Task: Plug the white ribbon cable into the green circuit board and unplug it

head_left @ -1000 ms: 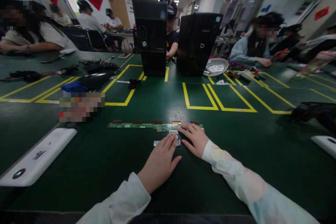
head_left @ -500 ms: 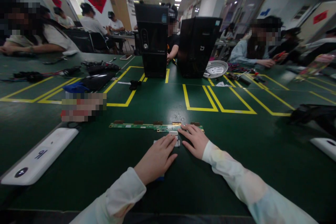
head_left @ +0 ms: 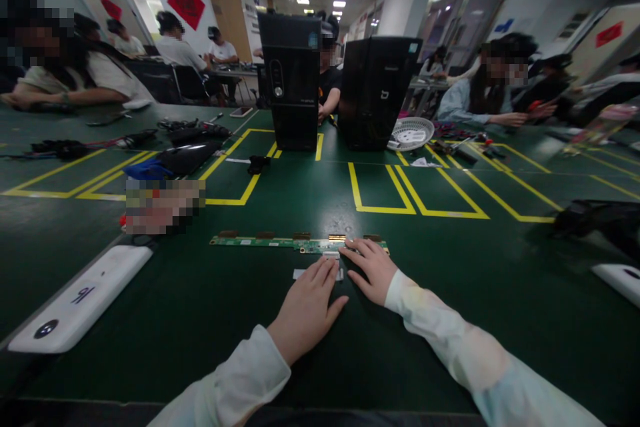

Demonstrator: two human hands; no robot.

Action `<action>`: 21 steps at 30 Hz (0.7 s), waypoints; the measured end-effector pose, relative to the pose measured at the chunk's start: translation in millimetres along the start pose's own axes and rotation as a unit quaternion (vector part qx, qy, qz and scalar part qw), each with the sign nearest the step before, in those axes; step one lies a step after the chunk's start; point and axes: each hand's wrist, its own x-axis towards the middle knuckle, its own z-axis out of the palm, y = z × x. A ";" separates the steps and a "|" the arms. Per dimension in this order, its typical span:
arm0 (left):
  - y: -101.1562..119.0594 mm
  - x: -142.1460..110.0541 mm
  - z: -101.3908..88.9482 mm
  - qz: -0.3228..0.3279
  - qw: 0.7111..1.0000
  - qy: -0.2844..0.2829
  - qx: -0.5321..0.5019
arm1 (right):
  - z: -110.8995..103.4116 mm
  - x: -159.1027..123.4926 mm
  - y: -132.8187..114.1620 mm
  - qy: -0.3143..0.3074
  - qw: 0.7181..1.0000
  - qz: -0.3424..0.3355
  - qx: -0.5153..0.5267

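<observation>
Left hand (head_left: 307, 310), grip unclear, partly hides a white strip (head_left: 298, 274); open right hand (head_left: 374, 271) overlaps the circuit board (head_left: 280, 243).

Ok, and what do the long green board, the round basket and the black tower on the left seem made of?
The long green board looks like coated fibreglass, given its green face and metallic tabs. The round basket seems pale plastic, with thin, regular slats. The black tower has a smooth, slightly shiny front, probably plastic, though painted metal is possible.
</observation>
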 end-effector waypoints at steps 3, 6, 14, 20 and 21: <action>1.3 0.7 0.9 -0.010 1.000 0.007 0.001 | 0.2 0.5 -0.1 0.000 1.000 0.000 0.005; 3.4 1.4 2.8 -0.016 0.999 0.027 0.008 | 0.5 1.0 0.0 -0.003 1.000 0.002 0.005; 11.6 5.6 11.0 -0.046 0.997 0.063 0.017 | -1.6 2.3 -1.2 -0.015 1.000 0.008 -0.002; 13.2 7.6 9.9 -0.046 0.997 0.068 0.004 | -3.3 3.5 -2.3 -0.031 0.999 0.014 -0.014; 12.3 7.8 9.7 -0.043 0.997 0.071 0.002 | -3.0 3.5 -2.2 -0.030 0.999 0.013 -0.015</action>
